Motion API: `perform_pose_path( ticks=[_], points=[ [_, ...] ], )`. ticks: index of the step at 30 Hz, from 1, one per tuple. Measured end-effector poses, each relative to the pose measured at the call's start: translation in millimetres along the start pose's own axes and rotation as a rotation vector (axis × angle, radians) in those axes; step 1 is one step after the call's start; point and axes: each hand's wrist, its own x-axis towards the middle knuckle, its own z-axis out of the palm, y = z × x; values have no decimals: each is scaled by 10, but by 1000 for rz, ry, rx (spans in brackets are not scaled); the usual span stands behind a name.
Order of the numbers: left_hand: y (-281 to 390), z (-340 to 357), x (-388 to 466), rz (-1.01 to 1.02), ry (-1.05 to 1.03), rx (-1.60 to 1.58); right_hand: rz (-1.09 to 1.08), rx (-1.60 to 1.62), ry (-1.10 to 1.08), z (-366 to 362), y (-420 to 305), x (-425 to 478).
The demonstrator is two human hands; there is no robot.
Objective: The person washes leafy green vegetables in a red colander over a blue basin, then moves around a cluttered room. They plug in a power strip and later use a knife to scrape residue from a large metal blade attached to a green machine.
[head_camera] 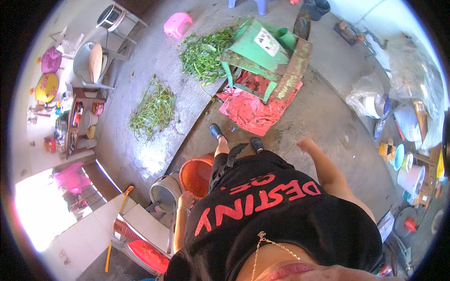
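Note:
My left hand (186, 200) is low at my left side, at the rim of an orange bucket (197, 175) beside a grey bucket (163, 193); whether it grips the rim is unclear. Out to my right, over the concrete floor, my right hand (305, 144) appears loosely spread with nothing visible in it. Ahead of my feet stands a green metal machine with a hopper (262, 45). Red plastic sheeting (251, 114) lies beneath and before it, with green bits on it. A pile of leafy green stalks (205, 58) touches the machine's left side; a thinner pile (153, 110) lies nearer.
A pink plastic stool (178, 25) is beyond the piles. Grey chairs (93, 65) and a wooden shelf (74, 123) line the left. Several tubs and buckets (411, 181) stand along the right. A floor edge (193, 130) runs diagonally near my left foot.

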Motion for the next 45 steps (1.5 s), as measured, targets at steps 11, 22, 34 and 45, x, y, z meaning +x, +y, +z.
perform_pose_path(
  ticks=[11, 22, 34, 45],
  points=[
    [288, -1315, 1548, 148, 167, 278, 91, 162, -289, 205, -869, 572],
    [1788, -3060, 3230, 208, 260, 223, -192, -140, 58, -688, -2485, 1467],
    [2133, -4118, 3630, 50, -127, 234, -244, 22, -53, -1810, -3939, 2440],
    [3923, -4794, 4183, 145, -12, 235, -82, 126, -92, -2489, -3958, 2380]
  ],
)
